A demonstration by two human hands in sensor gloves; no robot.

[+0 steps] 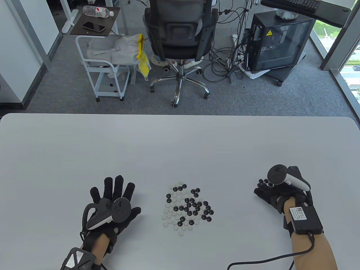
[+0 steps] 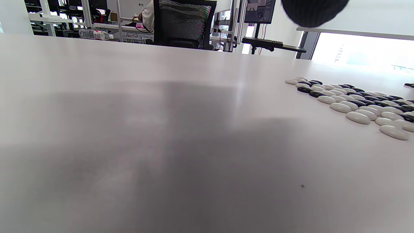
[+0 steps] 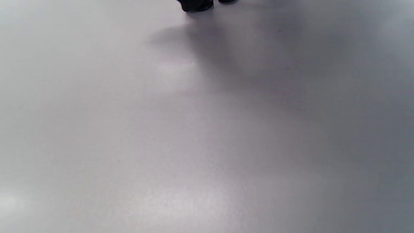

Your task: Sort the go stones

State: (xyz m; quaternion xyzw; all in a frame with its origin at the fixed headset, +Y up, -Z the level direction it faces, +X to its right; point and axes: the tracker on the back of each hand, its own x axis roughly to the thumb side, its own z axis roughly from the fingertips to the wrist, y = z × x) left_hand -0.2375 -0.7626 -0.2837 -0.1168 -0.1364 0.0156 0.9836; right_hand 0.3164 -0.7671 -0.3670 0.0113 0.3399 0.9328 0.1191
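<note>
Mixed pile of small round black and white Go stones [image 1: 187,209] sits on the white table [image 1: 180,146], a loose flat patch one stone deep, and everything else is placed from it. The patch runs slightly longer from its far-left corner toward its near-right side; white stones crowd its left and near edges, black ones fill the middle and right.

Left of the pile, well apart, the left hand in its black sensor glove [image 1: 112,208] lies palm down on the table, fingers spread and pointing away toward the far edge, gripping nothing. In the left wrist view the pile [image 2: 352,100] lies off to the right as a low band of flattened ovals.

Right of the pile, also well apart, the right hand in its black glove [image 1: 277,194] rests on the table with fingers curled in, touching a small cluster of black stones [image 1: 264,182]. Whether it grips any, I cannot tell.
</note>
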